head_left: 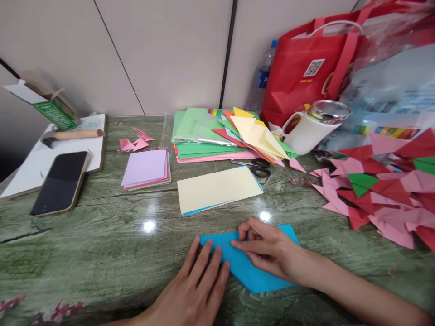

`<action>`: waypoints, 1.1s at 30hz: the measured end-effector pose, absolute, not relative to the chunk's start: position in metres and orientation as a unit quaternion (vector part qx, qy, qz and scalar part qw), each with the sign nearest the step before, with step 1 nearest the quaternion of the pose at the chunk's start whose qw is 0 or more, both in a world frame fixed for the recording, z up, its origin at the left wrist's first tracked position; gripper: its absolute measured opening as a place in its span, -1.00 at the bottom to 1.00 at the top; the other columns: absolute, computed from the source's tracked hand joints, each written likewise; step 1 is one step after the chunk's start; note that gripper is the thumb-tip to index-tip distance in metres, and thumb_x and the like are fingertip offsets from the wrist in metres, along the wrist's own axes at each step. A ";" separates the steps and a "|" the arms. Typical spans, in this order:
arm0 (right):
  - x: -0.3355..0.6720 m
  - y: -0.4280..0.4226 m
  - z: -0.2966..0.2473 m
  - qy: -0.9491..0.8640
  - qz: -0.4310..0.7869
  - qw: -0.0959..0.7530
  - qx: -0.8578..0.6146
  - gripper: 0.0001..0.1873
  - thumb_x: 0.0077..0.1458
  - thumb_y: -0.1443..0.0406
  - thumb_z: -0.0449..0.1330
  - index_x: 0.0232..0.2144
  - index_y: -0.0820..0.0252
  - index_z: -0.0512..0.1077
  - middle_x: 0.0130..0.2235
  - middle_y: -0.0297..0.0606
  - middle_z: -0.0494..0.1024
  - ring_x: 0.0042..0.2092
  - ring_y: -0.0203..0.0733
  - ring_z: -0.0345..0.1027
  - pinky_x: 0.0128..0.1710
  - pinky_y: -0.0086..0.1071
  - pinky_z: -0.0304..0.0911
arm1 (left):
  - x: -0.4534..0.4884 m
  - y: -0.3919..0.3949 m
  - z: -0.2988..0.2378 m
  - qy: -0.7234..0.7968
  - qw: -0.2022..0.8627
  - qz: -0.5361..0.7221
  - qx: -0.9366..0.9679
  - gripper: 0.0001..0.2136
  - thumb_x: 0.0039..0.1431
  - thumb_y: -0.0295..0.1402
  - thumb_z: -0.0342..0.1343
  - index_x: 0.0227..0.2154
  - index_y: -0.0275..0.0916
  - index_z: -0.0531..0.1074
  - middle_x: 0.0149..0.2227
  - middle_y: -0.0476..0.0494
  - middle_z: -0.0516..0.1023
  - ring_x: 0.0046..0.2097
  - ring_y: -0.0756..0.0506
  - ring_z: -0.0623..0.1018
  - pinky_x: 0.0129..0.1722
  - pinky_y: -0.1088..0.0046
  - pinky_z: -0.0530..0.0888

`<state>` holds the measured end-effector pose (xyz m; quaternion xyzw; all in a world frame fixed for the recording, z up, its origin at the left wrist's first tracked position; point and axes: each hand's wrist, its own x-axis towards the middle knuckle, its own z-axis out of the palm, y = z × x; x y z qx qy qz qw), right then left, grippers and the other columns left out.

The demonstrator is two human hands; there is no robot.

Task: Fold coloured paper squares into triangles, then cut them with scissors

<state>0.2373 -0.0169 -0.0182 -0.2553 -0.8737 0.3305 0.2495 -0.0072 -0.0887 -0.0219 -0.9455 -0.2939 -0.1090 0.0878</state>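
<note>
A sheet of blue paper, folded to a pointed shape, lies on the table in front of me. Flat over its left tip are the stretched fingers of my left hand, holding it down. My right hand is closed with bent fingers on the middle of the paper, and its fingertips press near the upper edge. Parts of the paper are hidden under both hands. Just beyond lies a cream paper strip with blue paper beneath it.
Square papers, scissors and coloured sheets lie farther back. Folded pink and red pieces are heaped at right, near a white mug and red bag. A phone and a wooden-handled hammer are at left.
</note>
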 end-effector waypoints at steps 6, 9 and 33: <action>0.237 -0.015 -0.020 -0.873 0.334 0.253 -0.251 -0.67 0.19 0.45 0.05 -0.04 0.13 0.44 -0.18 -0.18 0.33 -0.36 -0.37 0.28 -0.40 -0.46 0.28 | -0.007 -0.089 -0.024 -0.299 0.081 -0.106 -0.945 -0.52 0.19 -0.35 0.03 0.15 -0.45 0.22 0.14 -0.42 0.32 0.21 -0.45 0.18 0.14 -0.10 0.19; 0.237 -0.015 -0.019 -0.874 0.330 0.260 -0.245 -0.66 0.18 0.46 0.05 -0.04 0.14 0.43 -0.18 -0.18 0.34 -0.35 -0.36 0.28 -0.40 -0.45 0.28 | -0.007 -0.090 -0.025 -0.299 0.077 -0.102 -0.946 -0.50 0.18 -0.34 0.05 0.16 -0.45 0.21 0.15 -0.43 0.30 0.22 -0.46 0.18 0.13 -0.11 0.19; 0.235 -0.014 -0.015 -0.879 0.316 0.259 -0.246 -0.70 0.18 0.48 0.04 -0.10 0.20 0.45 -0.20 -0.17 0.35 -0.36 -0.38 0.29 -0.42 -0.48 0.27 | -0.003 -0.084 -0.008 -0.305 0.100 -0.128 -0.938 -0.64 0.27 -0.32 -0.04 0.05 -0.39 0.36 0.05 -0.31 0.43 0.15 -0.34 0.31 0.14 0.04 0.18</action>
